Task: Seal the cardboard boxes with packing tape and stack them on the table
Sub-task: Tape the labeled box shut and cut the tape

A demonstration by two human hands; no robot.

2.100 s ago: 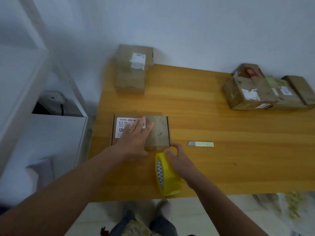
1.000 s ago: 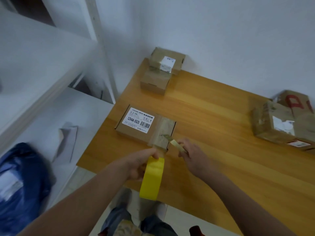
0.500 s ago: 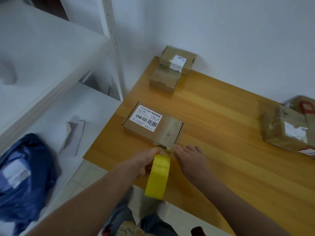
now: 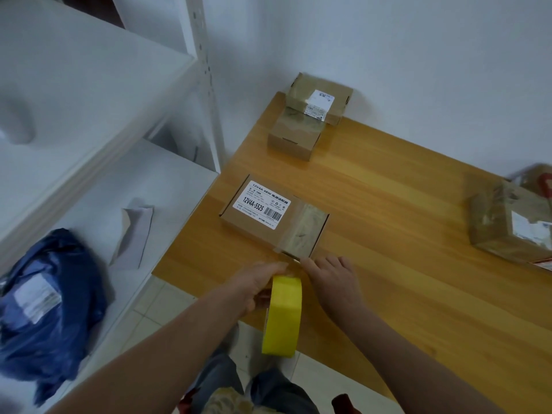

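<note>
Flat on table (image 4: 388, 249): labelled box (image 4: 263, 213), tape strip (image 4: 304, 231) across unlabelled end. Just off box's near edge: tape roll (image 4: 283, 315) gripped in left hand (image 4: 254, 289), likely tensioning strip. At same edge: right hand (image 4: 331, 282), grip unreadable, probably cutting.

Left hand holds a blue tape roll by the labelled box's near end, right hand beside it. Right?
No: the head view shows the tape roll is yellow, not blue. The left hand holds it by the near end of the labelled box, right hand beside it.
</note>
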